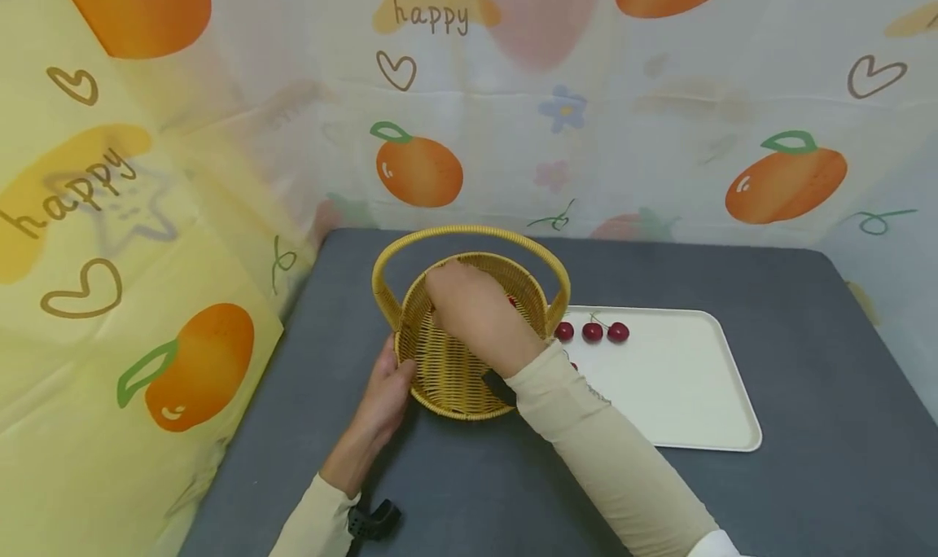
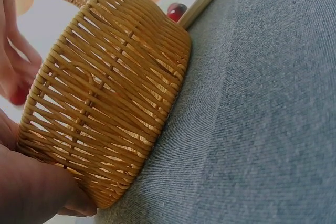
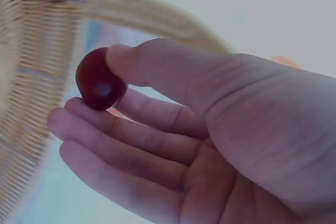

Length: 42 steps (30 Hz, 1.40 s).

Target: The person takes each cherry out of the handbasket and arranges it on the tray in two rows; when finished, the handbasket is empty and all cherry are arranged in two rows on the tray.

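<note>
In the head view a yellow wicker basket [image 1: 449, 378] with an arched handle stands on the grey table. My left hand [image 1: 384, 390] holds it at its left side, and the left wrist view shows the thumb and fingers against the woven wall. My right hand [image 1: 479, 309] is over the basket's opening, palm hidden from the head camera. Up close in the right wrist view it pinches a dark red cherry [image 3: 100, 80] between thumb and fingertips, beside the rim. A speck of red [image 1: 511, 300] shows inside the basket past the hand.
A white rectangular tray [image 1: 689, 378] lies right of the basket, partly under my right forearm. Several cherries [image 1: 592, 332], some with stems, sit at its left end. A fruit-printed cloth [image 1: 506, 150] hangs behind the table and along its left side.
</note>
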{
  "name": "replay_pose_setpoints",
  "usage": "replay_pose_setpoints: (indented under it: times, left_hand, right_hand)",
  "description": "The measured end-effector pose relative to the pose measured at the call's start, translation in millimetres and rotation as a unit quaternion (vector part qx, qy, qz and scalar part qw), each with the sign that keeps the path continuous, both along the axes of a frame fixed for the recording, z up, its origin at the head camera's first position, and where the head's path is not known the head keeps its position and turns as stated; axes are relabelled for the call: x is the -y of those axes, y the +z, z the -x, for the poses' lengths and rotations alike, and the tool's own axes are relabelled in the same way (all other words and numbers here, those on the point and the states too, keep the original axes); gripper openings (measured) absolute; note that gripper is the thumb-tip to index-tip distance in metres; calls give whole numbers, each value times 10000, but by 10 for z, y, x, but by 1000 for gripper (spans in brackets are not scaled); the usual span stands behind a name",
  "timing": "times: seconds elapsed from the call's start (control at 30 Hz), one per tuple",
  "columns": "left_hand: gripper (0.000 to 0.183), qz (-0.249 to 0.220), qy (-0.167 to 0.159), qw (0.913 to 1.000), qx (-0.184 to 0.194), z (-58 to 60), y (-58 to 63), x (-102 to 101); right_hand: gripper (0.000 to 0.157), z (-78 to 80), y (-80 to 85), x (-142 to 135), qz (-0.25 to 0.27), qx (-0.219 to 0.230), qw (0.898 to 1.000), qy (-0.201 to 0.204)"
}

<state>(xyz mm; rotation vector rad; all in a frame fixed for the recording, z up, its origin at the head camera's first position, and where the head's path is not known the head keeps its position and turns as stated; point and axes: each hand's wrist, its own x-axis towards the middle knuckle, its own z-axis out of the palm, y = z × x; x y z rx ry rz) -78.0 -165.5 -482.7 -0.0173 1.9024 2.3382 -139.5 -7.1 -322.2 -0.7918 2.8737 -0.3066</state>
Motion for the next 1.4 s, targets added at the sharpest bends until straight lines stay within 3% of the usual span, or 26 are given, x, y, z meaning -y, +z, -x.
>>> replay_pose_setpoints:
  times: [0.1,0.23,0.37,0.47,0.63,0.9,1.17,1.4]
  left_hand:
    - [65,2,27,10000,40,-2,-9,0]
    - [63,-45,44,10000,46,2,-17,-7]
    - [65,-47,22,10000,5,0,-10,-8]
    - [65,-48,16,10000,-33,2,6,8]
    - [66,-87,4,9999,-50,4,23,27]
    - [67,-89,-105,9999,-8,-4,28,-6]
    - [69,-64,-93,9999,-15,7,24,-8]
    - [68,-57,-117,9999,-3,-9,32,-8]
  right_hand:
    - [11,-307,184,-185,370,-144,9992,80]
    - [16,-653,340,-483,740,25,9972,87]
    - [23,-922,384,-854,1293,74,9915,-82]
    - [22,-1036,348,-1149,1770,-118,9839,-229]
    - [26,-1022,178,-1581,2012,-455,9760,-693]
    - [28,-946,-338,-1960,1698,-474,9749,-1360]
    - [28,-856,-783,-2113,1293,-187,9749,-1803]
    - [27,-795,-1022,-2107,1157,30,9749,-1900]
